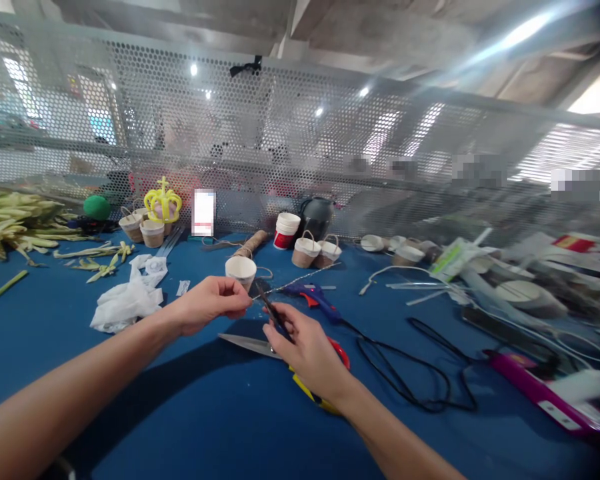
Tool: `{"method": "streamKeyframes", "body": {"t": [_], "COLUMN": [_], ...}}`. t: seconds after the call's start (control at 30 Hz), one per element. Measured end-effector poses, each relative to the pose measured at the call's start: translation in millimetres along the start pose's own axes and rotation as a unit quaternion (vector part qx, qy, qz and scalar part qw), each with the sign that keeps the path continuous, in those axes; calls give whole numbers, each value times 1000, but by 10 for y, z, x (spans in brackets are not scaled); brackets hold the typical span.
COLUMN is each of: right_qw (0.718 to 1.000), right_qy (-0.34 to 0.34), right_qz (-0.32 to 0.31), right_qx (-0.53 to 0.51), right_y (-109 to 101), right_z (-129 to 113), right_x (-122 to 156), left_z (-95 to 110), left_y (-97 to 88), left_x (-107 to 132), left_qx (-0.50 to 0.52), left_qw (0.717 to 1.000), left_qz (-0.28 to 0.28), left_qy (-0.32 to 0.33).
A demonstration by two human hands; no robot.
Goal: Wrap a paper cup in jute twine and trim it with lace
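Observation:
My left hand [220,300] is closed in a pinch on one end of a thin twisted cord [305,275], which stretches up to the right over the table. In my right hand [305,343] is a slim dark pointed tool [275,312], perhaps tweezers; its tip meets the cord close to my left fingers. Under my right hand lie large scissors [250,343] with red and yellow handles, partly hidden. Just beyond both hands stands a small paper cup [241,268] with a twine handle. A blue glue gun [320,300] rests to the right of the cup.
White crumpled plastic [127,303] lies left of my hands. Behind are small cups [305,250], a red-and-white cup [286,231] and a yellow crown [163,203]. A black cable [400,373] and purple power strip [540,393] lie right. Perforated metal panels [180,120] close the back.

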State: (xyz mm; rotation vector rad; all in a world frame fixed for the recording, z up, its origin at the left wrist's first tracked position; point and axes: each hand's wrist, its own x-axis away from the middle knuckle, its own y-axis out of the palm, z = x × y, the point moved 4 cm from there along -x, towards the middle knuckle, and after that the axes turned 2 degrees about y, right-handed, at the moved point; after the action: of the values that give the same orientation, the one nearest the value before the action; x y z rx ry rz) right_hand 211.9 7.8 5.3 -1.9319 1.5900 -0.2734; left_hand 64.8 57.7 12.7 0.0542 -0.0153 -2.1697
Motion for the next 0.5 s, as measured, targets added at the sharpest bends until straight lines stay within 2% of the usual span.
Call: {"method": "streamKeyframes", "body": {"t": [0.1, 0.17, 0.27, 0.4, 0.5], "right_qw": [1000, 1000, 1000, 999, 998], "right_qy": [2, 5, 10, 26, 44], "right_qz": [3, 6, 12, 24, 26], "right_qx": [-3, -5, -12, -23, -45], "right_y": [-4, -5, 2, 24, 44], "right_z": [-11, -18, -19, -2, 3], "right_x": [3, 4, 1, -1, 1], "left_z": [34, 91, 183, 235, 219], "left_y": [-19, -19, 15, 84, 147], "left_x": [8, 34, 86, 128, 140], "left_qx": [-92, -189, -325, -438, -539], "left_qw": [995, 976, 928, 862, 790], "left_qz": [21, 52, 96, 130, 131], "left_qy": [45, 90, 154, 220, 260]}}
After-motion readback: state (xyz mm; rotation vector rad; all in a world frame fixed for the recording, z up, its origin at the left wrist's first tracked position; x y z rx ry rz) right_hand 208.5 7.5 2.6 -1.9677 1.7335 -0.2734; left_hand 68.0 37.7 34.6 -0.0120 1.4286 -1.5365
